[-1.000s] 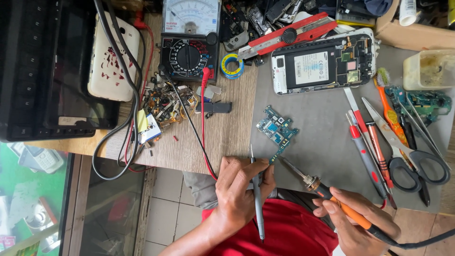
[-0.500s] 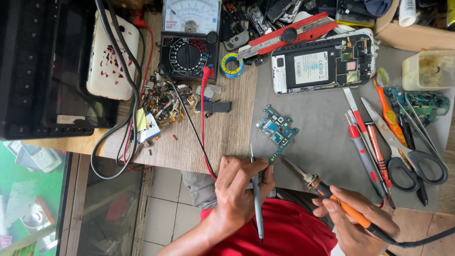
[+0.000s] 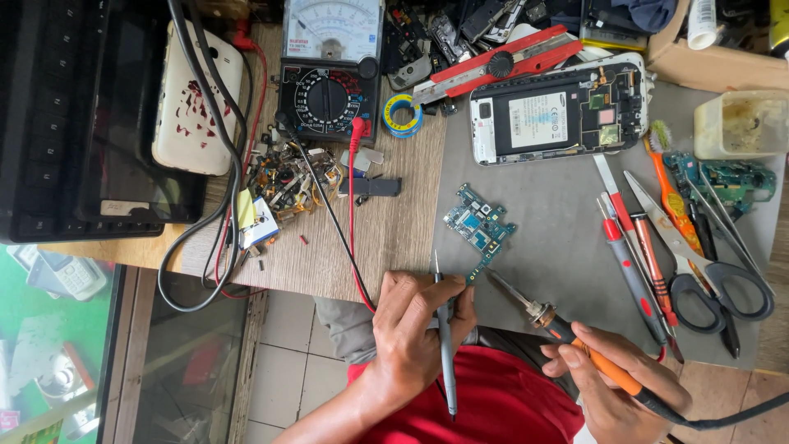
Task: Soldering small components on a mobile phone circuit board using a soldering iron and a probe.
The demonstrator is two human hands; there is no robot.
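Two tools meet at the board (image 3: 479,228), a small blue circuit board lying on the grey mat (image 3: 559,247) at frame centre. It looks light, stiff and fragile, best pinned by its bare lower edge. Left hand (image 3: 415,329) is closed around tweezers (image 3: 445,337), tip at that edge; right hand (image 3: 612,386), lower right, grips an orange-handled iron (image 3: 567,333)

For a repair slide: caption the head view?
Left hand holds tweezers, right hand a soldering iron, at a circuit board.
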